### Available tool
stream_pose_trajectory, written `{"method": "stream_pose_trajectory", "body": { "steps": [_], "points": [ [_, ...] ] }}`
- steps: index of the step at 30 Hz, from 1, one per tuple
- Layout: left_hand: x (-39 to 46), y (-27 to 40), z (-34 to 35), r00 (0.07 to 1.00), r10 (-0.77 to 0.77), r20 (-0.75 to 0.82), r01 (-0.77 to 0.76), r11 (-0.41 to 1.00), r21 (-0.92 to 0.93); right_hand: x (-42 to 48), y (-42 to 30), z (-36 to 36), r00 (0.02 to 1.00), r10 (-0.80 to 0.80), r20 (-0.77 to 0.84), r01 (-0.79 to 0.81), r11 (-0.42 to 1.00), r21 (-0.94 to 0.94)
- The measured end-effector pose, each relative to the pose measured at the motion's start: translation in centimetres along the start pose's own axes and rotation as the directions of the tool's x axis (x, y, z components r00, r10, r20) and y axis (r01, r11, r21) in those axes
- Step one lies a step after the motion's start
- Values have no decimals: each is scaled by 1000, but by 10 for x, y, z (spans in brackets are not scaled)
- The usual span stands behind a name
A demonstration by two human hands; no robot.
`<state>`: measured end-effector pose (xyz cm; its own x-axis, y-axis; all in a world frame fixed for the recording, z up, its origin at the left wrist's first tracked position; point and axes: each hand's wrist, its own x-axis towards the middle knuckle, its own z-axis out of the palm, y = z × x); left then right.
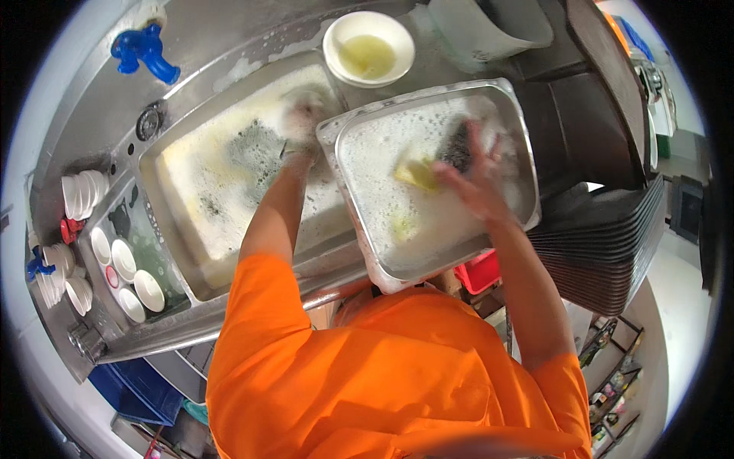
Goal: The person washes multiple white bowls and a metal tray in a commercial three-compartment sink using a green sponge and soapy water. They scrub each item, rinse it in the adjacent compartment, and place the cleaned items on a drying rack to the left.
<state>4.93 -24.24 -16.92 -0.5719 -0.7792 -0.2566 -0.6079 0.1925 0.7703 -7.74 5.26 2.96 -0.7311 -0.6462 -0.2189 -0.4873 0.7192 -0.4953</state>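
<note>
My left hand [303, 117] dips into the foam at the right side of a stainless steel sink basin [200, 287] full of cloudy, soapy water. It is blurred and partly covered by suds, so I cannot tell whether it holds anything. Over a rectangular steel pan [367, 229] of sudsy water, my right hand [479, 175] has its fingers spread. Its thumb is at the edge of a yellow sponge [417, 173] floating in the foam. A dark patch, perhaps a scouring pad [457, 150], shows beside the fingers.
A white bowl [367, 49] with yellowish liquid stands behind the pan. White cups [148, 290] sit in the left basin, near stacked bowls [85, 194]. A blue tap [144, 53] is on the back wall. Black trays [602, 246] are stacked at right; a translucent container [487, 28] lies behind.
</note>
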Motion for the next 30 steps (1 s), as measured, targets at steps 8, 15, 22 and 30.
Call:
{"method": "stream_pose_trajectory", "body": {
  "steps": [8, 15, 22, 30],
  "points": [
    [49, 118, -50, 928, 366, -74, -314, 872, 374, 49, 49, 77, 868, 305, 393, -360, 930, 73],
    [57, 190, -54, 944, 268, 194, -329, 702, 632, 60, 118, 82, 957, 194, 218, -92, 909, -406],
    [17, 243, -54, 824, 481, 299, -491, 341, 802, 13, 34, 58, 878, 18, 478, 376, 592, -713],
    [-49, 291, -113, 574, 785, 235, -583, 189, 790, 9, 56, 99, 923, -299, 240, 106, 801, 589]
  ]
}}
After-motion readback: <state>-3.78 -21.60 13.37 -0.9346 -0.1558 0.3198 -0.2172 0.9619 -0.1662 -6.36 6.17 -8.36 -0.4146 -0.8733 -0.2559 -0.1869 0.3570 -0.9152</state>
